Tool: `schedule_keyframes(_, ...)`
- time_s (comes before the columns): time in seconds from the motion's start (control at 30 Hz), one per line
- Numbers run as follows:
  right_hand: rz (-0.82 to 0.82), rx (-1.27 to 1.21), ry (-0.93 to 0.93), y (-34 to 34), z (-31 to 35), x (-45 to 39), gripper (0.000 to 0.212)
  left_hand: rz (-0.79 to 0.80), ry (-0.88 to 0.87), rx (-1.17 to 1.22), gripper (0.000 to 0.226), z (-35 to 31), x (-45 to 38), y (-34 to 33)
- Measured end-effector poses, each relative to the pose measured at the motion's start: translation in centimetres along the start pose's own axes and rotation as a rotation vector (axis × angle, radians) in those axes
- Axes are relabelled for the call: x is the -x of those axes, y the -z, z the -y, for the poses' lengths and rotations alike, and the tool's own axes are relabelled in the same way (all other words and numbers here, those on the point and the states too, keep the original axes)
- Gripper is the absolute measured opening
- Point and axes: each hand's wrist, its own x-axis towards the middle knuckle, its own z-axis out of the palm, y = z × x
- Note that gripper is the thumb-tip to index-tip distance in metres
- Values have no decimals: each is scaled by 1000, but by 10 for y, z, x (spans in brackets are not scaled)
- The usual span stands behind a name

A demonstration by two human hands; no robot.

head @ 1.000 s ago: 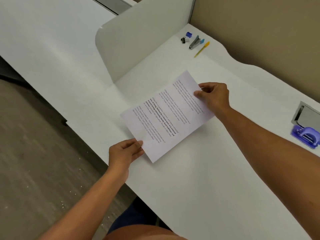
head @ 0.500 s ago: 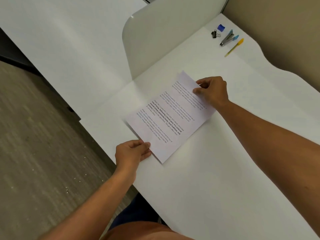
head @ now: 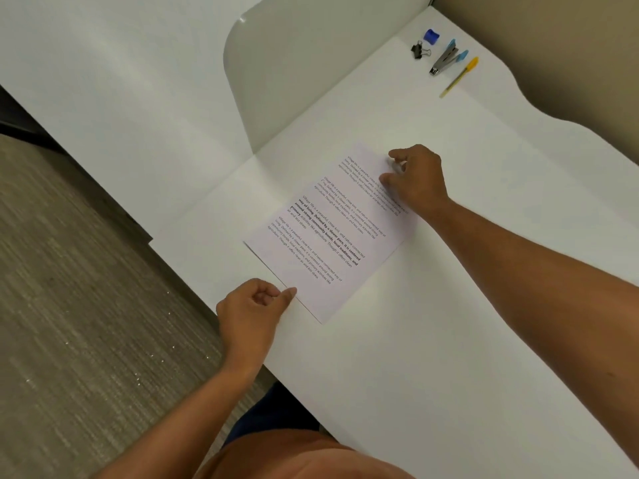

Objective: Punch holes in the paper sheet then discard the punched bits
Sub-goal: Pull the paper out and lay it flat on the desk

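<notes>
Head view: printed paper sheet (head: pixel 332 233) flat and askew on white worktop (head: pixel 432 323). Left hand (head: pixel 250 311) at sheet's near edge, fingers curled, thumb and forefinger tips at the edge; whether pinching it cannot be told. Right hand (head: pixel 416 178) on sheet's far end, grip pinching the far edge. Well beyond right hand, by worktop's far corner: black binder clip (head: pixel 420 51), small blue object (head: pixel 431 36), stapler (head: pixel 447 60), yellow pen (head: pixel 460 76).
</notes>
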Motion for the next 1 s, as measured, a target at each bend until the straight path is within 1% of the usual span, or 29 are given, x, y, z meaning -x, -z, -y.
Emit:
schedule_keyframes(0.03, -18, 3, 33, 1, 0, 3, 38, -41, -218, -134, 26, 1, 0, 2)
schedule_keyframes(0.07, -36, 26, 77, 1, 1, 8, 44, -73, -456, -248, 23, 0, -3, 3)
schedule_keyframes(0.1, -54, 51, 130, 0, 2, 14, 44, -71, -662, -338, 21, 0, -7, 1)
schedule_keyframes(0.13, -62, 81, 188, -1, 4, 21, 42, -40, -803, -424, 27, -2, -13, -1)
schedule_keyframes(0.17, -60, 124, 250, -4, 4, 28, 42, 7, -874, -504, 39, -5, -20, -6)
schedule_keyframes(0.23, -7, 240, 337, -10, 5, 46, 48, 102, -897, -642, 60, -14, -32, -15)
schedule_keyframes(0.27, 35, 299, 358, -14, 5, 55, 53, 145, -888, -691, 67, -18, -36, -19)
schedule_keyframes(0.33, 108, 370, 379, -21, 4, 69, 62, 202, -855, -763, 76, -22, -41, -27)
schedule_keyframes(0.4, 157, 383, 377, -26, 3, 76, 66, 224, -817, -821, 80, -20, -41, -32)
schedule_keyframes(0.5, 172, 371, 390, -27, 2, 79, 66, 214, -796, -850, 81, -13, -36, -36)
schedule_keyframes(0.63, 177, 368, 425, -25, 3, 81, 64, 183, -809, -831, 77, -5, -30, -39)
schedule_keyframes(1.0, 155, 380, 407, -24, 7, 85, 65, 136, -866, -832, 76, -1, -35, -40)
